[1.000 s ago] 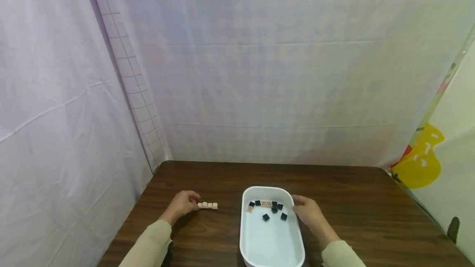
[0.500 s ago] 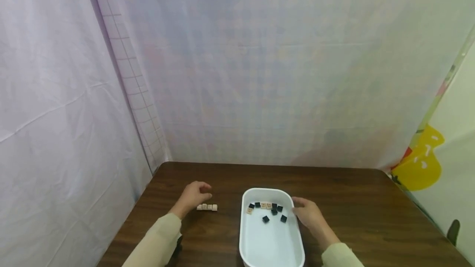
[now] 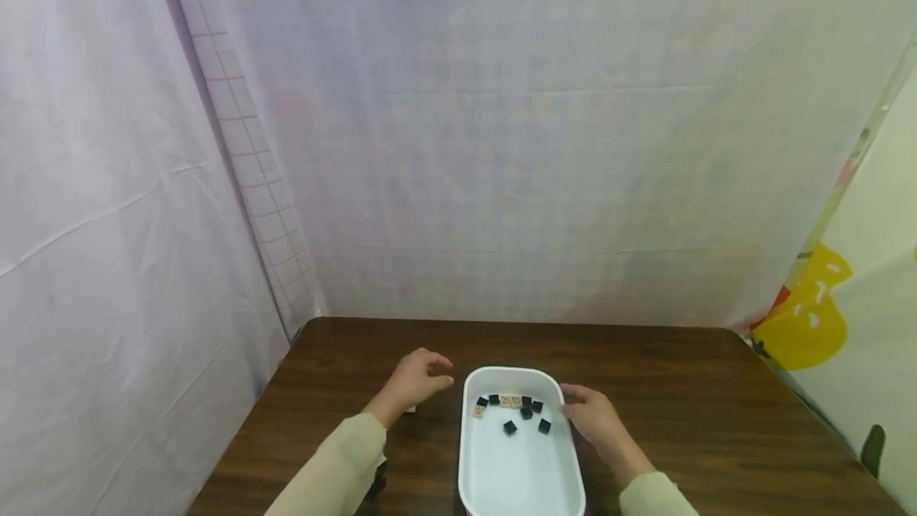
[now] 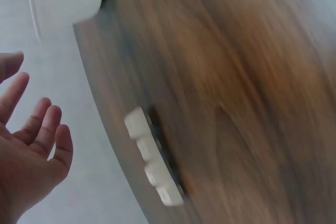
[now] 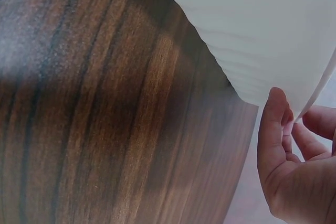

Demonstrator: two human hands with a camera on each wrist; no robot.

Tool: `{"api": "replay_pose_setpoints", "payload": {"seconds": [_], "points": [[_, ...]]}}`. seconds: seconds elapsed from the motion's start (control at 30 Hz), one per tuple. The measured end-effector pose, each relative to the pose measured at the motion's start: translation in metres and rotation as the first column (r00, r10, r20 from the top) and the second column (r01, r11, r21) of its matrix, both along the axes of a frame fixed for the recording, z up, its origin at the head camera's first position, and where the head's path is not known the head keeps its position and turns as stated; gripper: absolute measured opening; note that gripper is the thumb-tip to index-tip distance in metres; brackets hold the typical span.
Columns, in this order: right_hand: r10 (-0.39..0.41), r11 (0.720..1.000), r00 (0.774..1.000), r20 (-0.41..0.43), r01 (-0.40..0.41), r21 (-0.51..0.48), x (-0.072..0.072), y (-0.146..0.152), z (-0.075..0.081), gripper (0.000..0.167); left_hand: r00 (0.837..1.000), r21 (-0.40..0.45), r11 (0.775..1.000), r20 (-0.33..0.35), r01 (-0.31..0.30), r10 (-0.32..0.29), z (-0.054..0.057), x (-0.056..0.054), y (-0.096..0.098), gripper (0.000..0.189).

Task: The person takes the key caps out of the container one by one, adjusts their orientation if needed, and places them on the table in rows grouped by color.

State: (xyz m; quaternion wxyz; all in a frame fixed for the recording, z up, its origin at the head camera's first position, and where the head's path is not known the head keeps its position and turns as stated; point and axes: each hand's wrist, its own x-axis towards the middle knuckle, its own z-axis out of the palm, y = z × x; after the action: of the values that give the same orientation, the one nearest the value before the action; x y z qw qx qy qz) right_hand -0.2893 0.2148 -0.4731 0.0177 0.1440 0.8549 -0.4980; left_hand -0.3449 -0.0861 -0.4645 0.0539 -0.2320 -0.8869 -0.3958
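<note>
My left hand point(image 3: 415, 379) is in the air over the table, left of the white tray point(image 3: 521, 472), fingers apart and nothing in them. A row of several small cream blocks point(image 4: 152, 158) with dark undersides sits on the table; in the head view my left wrist hides nearly all of it. My right hand point(image 3: 593, 416) holds the tray's right rim near its far end, thumb and fingers on either side of the wall in the right wrist view. Inside the tray, toward its far end, lie several black pieces point(image 3: 526, 413) and a few beige tiles point(image 3: 478, 412).
The brown wooden table point(image 3: 666, 396) extends to both sides of the tray. A pale curtain point(image 3: 501, 181) hangs behind its far edge, and another white curtain point(image 3: 122, 221) hangs along the left. A yellow printed shape point(image 3: 805, 325) shows on the right-hand cloth.
My left hand has left the block row, lifting and moving right toward the tray, and its fingers have spread. My right hand has stayed at the tray's rim.
</note>
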Motion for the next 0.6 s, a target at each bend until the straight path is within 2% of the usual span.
{"api": "replay_pose_setpoints", "payload": {"seconds": [0.2, 0.4, 0.6], "points": [[-0.011, 1.000, 0.999, 0.038, 0.012, -0.013, 0.001, -0.002, 0.002, 0.046, 0.999, -0.039, 0.999, -0.044, 0.025, -0.026, -0.001, 0.001, 0.022, 0.023], [-0.004, 1.000, 0.999, 0.035, 0.004, -0.002, 0.002, -0.001, 0.003, 0.047, 0.999, -0.085, 0.995, -0.012, 0.043, -0.044, -0.009, 0.003, 0.041, 0.022], [0.017, 1.000, 1.000, 0.010, -0.017, 0.014, 0.002, 0.000, 0.002, 0.047, 1.000, -0.159, 0.987, -0.001, 0.002, -0.002, -0.011, 0.009, 0.055, 0.020]]}}
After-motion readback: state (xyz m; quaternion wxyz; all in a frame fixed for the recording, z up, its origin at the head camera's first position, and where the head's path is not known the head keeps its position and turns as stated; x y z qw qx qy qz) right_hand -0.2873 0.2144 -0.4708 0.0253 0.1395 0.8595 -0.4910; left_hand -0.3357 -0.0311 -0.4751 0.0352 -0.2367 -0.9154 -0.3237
